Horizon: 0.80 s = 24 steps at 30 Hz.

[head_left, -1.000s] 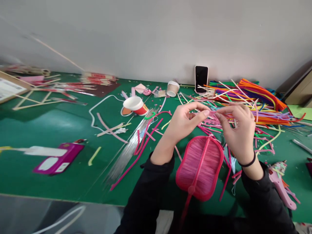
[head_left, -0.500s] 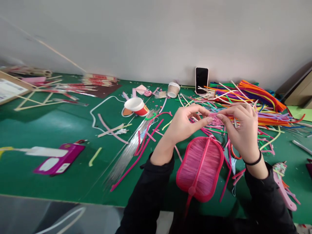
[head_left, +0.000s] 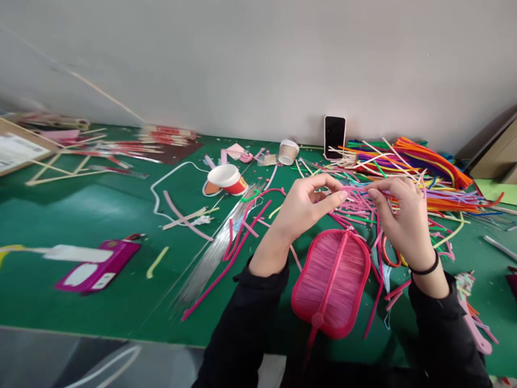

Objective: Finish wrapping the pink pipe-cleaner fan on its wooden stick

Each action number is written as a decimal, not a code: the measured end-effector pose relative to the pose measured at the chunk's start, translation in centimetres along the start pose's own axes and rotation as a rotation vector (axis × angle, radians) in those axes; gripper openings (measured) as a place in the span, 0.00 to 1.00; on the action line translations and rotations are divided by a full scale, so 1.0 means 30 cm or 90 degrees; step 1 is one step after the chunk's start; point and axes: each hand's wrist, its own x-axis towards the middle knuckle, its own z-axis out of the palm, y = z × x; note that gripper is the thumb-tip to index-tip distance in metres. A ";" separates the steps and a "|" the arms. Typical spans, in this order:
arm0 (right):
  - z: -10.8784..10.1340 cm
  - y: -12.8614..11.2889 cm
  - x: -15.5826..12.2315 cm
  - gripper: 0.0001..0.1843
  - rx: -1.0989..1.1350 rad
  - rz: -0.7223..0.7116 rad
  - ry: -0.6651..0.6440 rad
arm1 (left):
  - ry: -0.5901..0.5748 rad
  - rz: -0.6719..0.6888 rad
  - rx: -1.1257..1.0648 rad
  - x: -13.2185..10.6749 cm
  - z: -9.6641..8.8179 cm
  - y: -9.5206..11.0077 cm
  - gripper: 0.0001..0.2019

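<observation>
Between my two hands runs a short pink pipe cleaner (head_left: 356, 189). My left hand (head_left: 309, 207) pinches one end of it with thumb and fingertips. At the other end the thumb and fingers of my right hand (head_left: 399, 213) are closed on it. Below them, near the table's front edge, lies a pink fan (head_left: 333, 280) with a red fuzzy rim, a central rib and a handle pointing toward me. Cut pink pipe cleaner pieces (head_left: 355, 207) are strewn beneath and behind my hands. Orange-handled scissors (head_left: 388, 253) lie partly hidden beside my right wrist.
A colourful heap of pipe cleaners (head_left: 436, 161) spreads at the back right, before an upright phone (head_left: 335, 134). Left of my hands are a paper cup (head_left: 228, 179) and a bundle of thin wires (head_left: 214, 258). A purple device (head_left: 99, 267) lies further left on the green table (head_left: 121, 307).
My right hand has shifted slightly right, away from my left hand. The pink pipe cleaner, bunched between the fingertips before, now spans a wider gap.
</observation>
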 end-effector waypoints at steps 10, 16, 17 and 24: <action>-0.003 -0.027 -0.003 0.04 -0.016 -0.062 0.008 | -0.091 0.038 0.002 -0.007 -0.003 0.004 0.05; -0.002 -0.038 -0.007 0.05 -0.015 -0.050 0.013 | -0.063 0.057 -0.055 -0.008 0.007 -0.004 0.05; 0.004 -0.043 -0.010 0.05 -0.016 -0.047 0.011 | -0.026 0.065 -0.071 -0.006 0.016 -0.009 0.05; 0.061 -0.053 -0.025 0.05 -0.024 0.010 0.081 | 0.134 0.023 -0.147 0.006 0.068 -0.027 0.05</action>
